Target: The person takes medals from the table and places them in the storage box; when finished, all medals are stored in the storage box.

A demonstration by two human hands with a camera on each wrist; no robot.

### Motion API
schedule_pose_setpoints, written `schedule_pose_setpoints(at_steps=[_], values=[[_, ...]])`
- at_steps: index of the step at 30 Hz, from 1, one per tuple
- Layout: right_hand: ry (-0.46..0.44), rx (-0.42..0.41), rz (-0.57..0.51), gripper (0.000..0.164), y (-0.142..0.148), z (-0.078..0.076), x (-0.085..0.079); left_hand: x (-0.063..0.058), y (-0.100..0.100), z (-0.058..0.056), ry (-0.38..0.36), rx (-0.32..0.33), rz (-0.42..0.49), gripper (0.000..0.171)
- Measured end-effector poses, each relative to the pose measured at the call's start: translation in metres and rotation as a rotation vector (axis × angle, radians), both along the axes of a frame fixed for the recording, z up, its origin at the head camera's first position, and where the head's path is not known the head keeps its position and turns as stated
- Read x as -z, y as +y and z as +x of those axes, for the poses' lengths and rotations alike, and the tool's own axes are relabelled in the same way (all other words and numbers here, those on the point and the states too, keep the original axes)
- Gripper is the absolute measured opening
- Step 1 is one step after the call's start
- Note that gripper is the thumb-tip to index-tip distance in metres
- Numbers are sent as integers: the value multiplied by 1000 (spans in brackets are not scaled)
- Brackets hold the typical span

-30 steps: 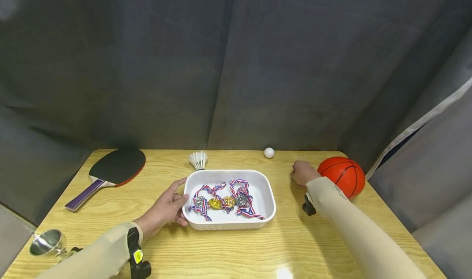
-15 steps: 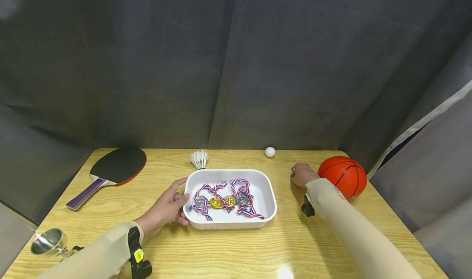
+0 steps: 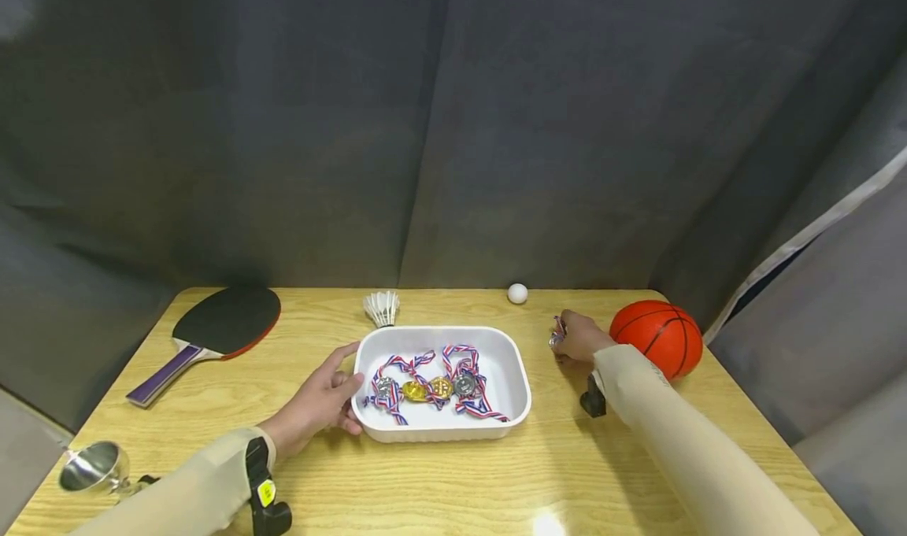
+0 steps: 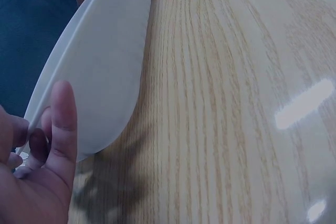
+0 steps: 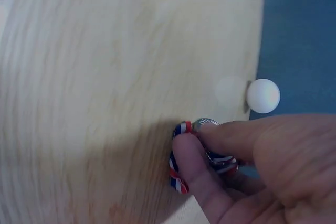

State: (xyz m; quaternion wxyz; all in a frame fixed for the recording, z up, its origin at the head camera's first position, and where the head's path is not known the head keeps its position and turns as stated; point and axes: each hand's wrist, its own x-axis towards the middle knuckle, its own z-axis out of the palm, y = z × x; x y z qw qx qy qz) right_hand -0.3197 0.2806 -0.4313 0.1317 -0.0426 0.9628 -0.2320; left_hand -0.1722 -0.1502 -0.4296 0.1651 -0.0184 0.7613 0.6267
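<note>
A white plastic tray (image 3: pixel 496 355) stands mid-table, with several gold and silver medals (image 3: pixel 439 388) on red, white and blue ribbons lying inside. My left hand (image 3: pixel 319 401) grips its left end, thumb over the rim and fingers against the outer wall (image 4: pixel 105 61). Just left of the basketball, my right hand (image 3: pixel 584 338) pinches a silver-coloured medal (image 5: pixel 206 123) between thumb and fingers. The medal's striped ribbon (image 5: pixel 179 185) is bunched up in the same grip, close over the table. Much of that medal is hidden by the fingers.
An orange basketball (image 3: pixel 659 339) sits right of my right forearm. At the back edge are a white ball (image 3: pixel 517 293) and a shuttlecock (image 3: pixel 381 308). A table tennis bat (image 3: pixel 227 319) lies back left, and a silver trophy cup (image 3: pixel 92 467) lies front left.
My right hand has turned and shifted slightly left, so the medal and ribbon in its fingers now show. My left hand and the tray stay in place.
</note>
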Motion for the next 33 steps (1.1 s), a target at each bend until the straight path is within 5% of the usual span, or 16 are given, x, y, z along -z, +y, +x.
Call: schedule_pose_setpoints(at_steps=[8, 17, 26, 33], values=[[-41, 44, -366, 30, -2, 7, -7, 1, 1, 1, -6, -10, -8, 61], [-115, 50, -602, 31, -10, 13, -29, 0, 1, 1, -5, -10, -16, 61], [-144, -50, -705, 36, -36, 19, -66, -1, 0, 1, 1, -4, -8, 61], [-193, -144, -627, 32, -58, 27, -86, 0, 1, 1, 4, -1, -8, 61]])
